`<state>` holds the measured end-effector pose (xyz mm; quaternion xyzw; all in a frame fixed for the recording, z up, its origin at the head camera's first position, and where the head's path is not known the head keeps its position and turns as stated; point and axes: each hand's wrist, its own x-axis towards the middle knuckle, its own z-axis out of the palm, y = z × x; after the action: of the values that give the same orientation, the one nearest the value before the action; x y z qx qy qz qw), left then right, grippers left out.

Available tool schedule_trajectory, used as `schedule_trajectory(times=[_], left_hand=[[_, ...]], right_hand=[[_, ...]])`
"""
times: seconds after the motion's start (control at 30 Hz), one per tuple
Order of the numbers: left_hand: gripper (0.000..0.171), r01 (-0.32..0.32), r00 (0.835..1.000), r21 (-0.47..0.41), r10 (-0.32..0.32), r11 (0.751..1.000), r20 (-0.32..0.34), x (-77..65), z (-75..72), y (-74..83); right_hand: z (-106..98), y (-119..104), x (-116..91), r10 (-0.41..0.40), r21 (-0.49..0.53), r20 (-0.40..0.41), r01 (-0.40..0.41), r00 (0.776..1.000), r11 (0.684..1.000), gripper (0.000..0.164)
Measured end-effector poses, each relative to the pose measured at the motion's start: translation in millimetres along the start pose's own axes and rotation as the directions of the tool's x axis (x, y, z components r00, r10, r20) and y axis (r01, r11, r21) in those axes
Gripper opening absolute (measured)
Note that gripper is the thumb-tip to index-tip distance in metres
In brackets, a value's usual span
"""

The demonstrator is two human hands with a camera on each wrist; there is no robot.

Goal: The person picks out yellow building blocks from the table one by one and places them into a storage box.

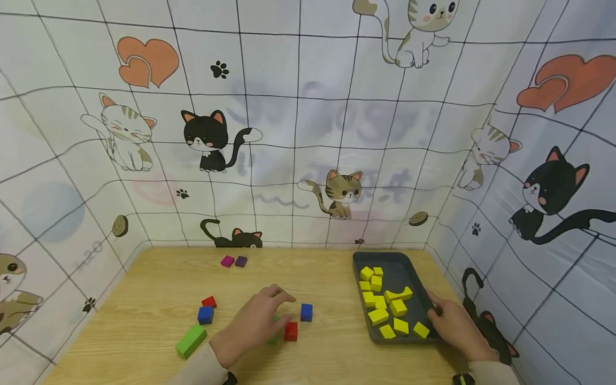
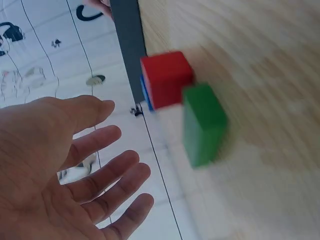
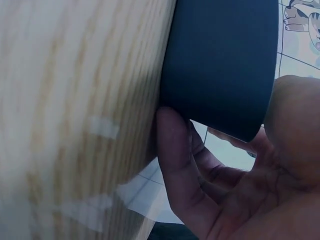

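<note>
My right hand grips the right side of a dark grey baking tray. In the right wrist view its fingers curl around the tray's edge. Several yellow blocks lie in the tray, one of them with curved-in sides. My left hand hovers over the table, fingers loosely bent and holding nothing, as the left wrist view shows. Close by it are a red block, a blue block and a green block, which the hand partly hides in the head view.
Left of my left hand lie another green block, a blue block and a red block. Toward the back of the wooden table sit a pink block and a purple one. Cat-print cloth encloses the far side and both flanks.
</note>
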<state>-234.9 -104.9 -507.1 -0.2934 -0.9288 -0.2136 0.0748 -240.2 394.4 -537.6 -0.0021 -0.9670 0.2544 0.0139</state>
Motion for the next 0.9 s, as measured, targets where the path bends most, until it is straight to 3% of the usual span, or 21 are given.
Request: schedule_trajectory(times=[0.23,0.5,0.7,0.9], left_hand=[[0.039,0.097,0.995,0.061,-0.095,0.993,-0.041,-26.4,-20.0,-30.2],[0.052,0.147,0.986,0.179,-0.130,0.973,-0.106,-55.5,-39.8,-68.1],[0.060,0.178,0.981,0.215,-0.156,0.960,-0.116,-73.3,-48.5,-84.1],[0.071,0.206,0.977,0.237,-0.187,0.949,-0.101,-87.9,-55.2,-98.0]], right_hand=[[1,-3,0,-0.041,0.022,-0.009,0.042,0.999,0.999,0.058],[0,-8,4,-0.076,-0.008,-0.020,0.076,0.997,0.997,0.057],[-3,-8,6,-0.137,-0.095,-0.012,0.135,0.990,0.986,0.060],[-3,-17,1,-0.136,-0.149,-0.050,0.127,0.989,0.981,0.066]])
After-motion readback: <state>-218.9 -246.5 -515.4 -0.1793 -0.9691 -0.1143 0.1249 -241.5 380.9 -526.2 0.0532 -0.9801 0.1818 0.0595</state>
